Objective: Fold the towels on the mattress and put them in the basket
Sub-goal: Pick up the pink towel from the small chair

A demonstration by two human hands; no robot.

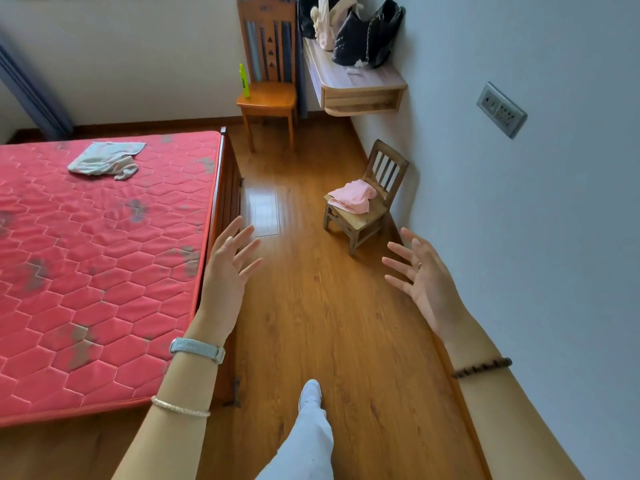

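Observation:
A crumpled pale grey-white towel [105,161] lies near the far end of the red quilted mattress [90,258] at the left. A pink towel [353,197] is draped over the seat of a small wooden chair [367,199] by the right wall. My left hand [230,268] is raised over the mattress's right edge, fingers spread, holding nothing. My right hand [420,275] is raised over the wooden floor, palm turned inward, fingers spread and empty. Both hands are far from either towel. No basket is in view.
A tall wooden chair [268,81] with a green bottle [244,81] on its seat stands at the far wall. A wall shelf [353,81] carries dark bags [367,36]. The wooden floor [311,306] runs between bed frame and right wall; my leg and white shoe [310,396] are below.

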